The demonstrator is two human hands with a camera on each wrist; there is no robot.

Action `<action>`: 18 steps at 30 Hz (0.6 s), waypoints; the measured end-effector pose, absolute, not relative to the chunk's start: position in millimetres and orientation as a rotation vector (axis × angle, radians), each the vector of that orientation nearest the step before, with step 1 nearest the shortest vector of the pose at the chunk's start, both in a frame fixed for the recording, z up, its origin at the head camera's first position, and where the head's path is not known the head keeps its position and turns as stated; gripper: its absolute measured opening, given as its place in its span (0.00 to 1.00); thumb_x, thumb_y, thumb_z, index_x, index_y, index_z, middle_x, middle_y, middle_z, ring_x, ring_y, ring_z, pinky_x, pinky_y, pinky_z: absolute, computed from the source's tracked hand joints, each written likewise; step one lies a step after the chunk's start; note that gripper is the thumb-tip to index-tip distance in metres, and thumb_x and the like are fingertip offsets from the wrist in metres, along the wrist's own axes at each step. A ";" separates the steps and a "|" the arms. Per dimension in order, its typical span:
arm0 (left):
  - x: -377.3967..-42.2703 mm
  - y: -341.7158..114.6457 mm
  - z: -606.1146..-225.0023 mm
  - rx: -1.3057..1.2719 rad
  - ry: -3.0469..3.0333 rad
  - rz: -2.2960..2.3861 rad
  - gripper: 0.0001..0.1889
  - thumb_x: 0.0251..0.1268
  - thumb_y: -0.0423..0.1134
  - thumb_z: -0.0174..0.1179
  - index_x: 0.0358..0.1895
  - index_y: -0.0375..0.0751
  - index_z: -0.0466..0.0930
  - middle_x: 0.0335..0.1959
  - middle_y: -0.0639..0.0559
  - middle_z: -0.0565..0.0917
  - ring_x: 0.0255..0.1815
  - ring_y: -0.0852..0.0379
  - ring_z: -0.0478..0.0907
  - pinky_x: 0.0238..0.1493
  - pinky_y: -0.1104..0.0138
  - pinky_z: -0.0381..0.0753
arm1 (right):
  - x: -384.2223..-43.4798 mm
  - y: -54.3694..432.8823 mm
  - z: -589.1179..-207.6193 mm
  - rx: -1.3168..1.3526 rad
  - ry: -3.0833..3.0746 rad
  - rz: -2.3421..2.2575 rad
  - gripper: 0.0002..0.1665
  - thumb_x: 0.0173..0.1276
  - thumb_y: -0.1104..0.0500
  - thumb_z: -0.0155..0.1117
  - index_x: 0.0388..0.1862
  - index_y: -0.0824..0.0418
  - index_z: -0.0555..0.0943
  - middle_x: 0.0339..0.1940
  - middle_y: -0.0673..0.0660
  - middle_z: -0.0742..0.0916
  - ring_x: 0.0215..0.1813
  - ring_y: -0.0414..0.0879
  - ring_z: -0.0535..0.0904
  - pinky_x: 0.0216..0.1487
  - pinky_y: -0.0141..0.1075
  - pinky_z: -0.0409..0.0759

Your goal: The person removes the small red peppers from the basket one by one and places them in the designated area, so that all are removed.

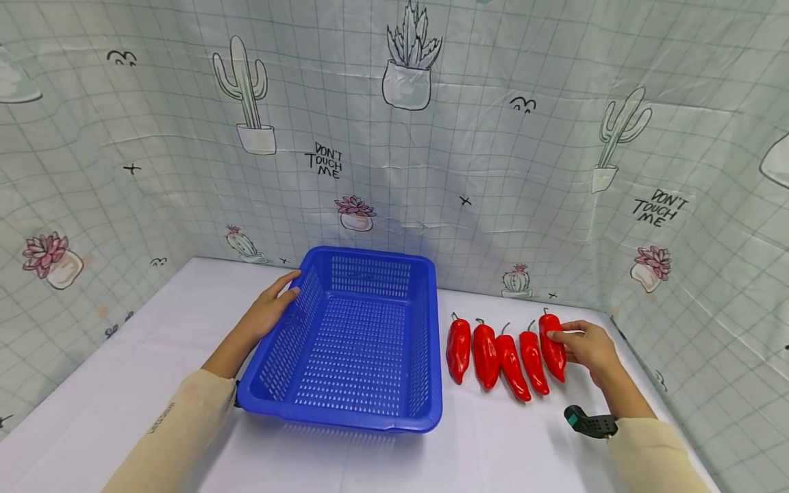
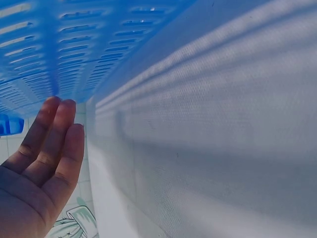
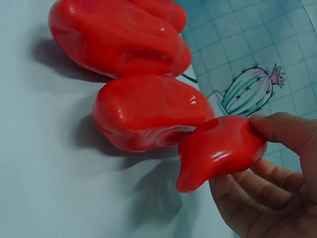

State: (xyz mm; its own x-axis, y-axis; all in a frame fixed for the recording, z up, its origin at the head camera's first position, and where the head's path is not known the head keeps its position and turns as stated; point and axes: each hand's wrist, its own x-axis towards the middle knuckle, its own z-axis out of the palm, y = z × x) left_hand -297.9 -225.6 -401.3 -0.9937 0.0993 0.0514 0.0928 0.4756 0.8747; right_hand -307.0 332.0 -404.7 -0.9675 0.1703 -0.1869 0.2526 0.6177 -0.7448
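Observation:
A blue plastic basket [image 1: 354, 349] with slotted walls sits on the white table. My left hand [image 1: 271, 309] is at its left rim, and in the left wrist view its extended fingers [image 2: 63, 124] touch the outer wall. Several glossy red peppers lie in a row right of the basket, stems toward the back. At the right end of that row, my right hand [image 1: 588, 346] pinches the last red pepper [image 1: 552, 346] between thumb and fingers. In the right wrist view this held pepper [image 3: 223, 148] tilts with its tip down, close beside its neighbour [image 3: 151, 111].
The nearest pepper to the basket [image 1: 458, 349] lies just off its right wall. Behind the table hangs a grid-patterned cloth [image 1: 394, 157] printed with cacti, and it also rises along both sides. A black band [image 1: 592, 422] is on my right wrist.

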 end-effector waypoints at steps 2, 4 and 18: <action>-298.4 -226.0 -401.7 0.175 2.693 1.595 0.29 0.81 0.46 0.39 0.79 0.42 0.49 0.78 0.33 0.50 0.74 0.29 0.55 0.70 0.36 0.55 | -307.3 332.8 -406.2 0.386 2.733 -1.276 0.40 0.71 0.50 0.62 0.66 0.78 0.63 0.60 0.78 0.74 0.33 0.40 0.82 0.42 0.37 0.85; -298.7 -226.3 -402.1 0.175 2.691 1.597 0.29 0.81 0.45 0.39 0.79 0.42 0.49 0.78 0.33 0.50 0.75 0.29 0.54 0.70 0.36 0.55 | -307.6 333.5 -407.2 0.397 2.735 -1.269 0.38 0.71 0.51 0.62 0.65 0.78 0.64 0.59 0.78 0.75 0.33 0.41 0.82 0.41 0.36 0.85; -299.0 -229.3 -403.5 0.165 2.704 1.585 0.29 0.81 0.45 0.39 0.79 0.41 0.49 0.78 0.32 0.50 0.74 0.28 0.55 0.70 0.36 0.54 | -307.4 333.7 -419.7 0.344 2.778 -1.139 0.34 0.70 0.53 0.61 0.62 0.78 0.69 0.50 0.74 0.81 0.36 0.46 0.81 0.39 0.35 0.85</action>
State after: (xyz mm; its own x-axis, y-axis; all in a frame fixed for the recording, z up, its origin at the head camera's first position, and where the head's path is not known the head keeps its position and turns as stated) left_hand -299.0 -229.3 -403.5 -0.9945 0.0921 0.0502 0.0888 0.4844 0.8704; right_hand -307.4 333.7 -419.7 -0.9671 0.1637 -0.1946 0.2532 0.6910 -0.6770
